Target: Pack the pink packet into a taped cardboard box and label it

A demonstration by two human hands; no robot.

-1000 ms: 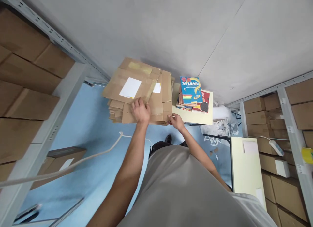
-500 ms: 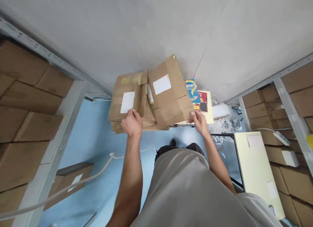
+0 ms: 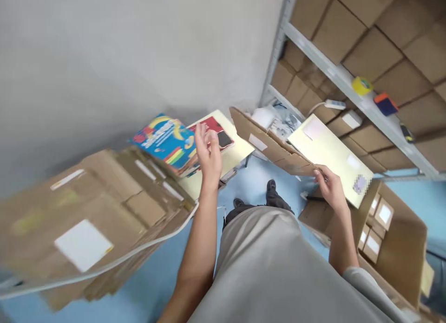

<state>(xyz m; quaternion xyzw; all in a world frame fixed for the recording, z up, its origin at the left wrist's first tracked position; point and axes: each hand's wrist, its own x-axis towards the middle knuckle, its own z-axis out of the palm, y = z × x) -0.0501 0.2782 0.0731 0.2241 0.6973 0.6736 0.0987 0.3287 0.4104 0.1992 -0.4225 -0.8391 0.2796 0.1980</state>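
My right hand (image 3: 331,188) grips the near edge of a flattened cardboard box (image 3: 272,144) with a small white label, held out over the blue floor to the right. My left hand (image 3: 208,153) hovers with its fingers apart above the books (image 3: 165,139), whose top cover is bright blue; it holds nothing. A tall stack of flattened cardboard boxes (image 3: 104,207) with white labels lies at the lower left, blurred by motion.
The books rest on a pale yellow table (image 3: 240,151). A second pale yellow tabletop (image 3: 331,151) stands to the right. Metal shelving (image 3: 348,86) holds brown cartons, a yellow tape roll (image 3: 362,85) and a power strip. An open carton (image 3: 393,239) sits at lower right. A white cable (image 3: 104,267) crosses the stack.
My right hand has carried the top flattened box off the stack and over to the right. My left hand has left the stack and risen over the books. The view swung right.
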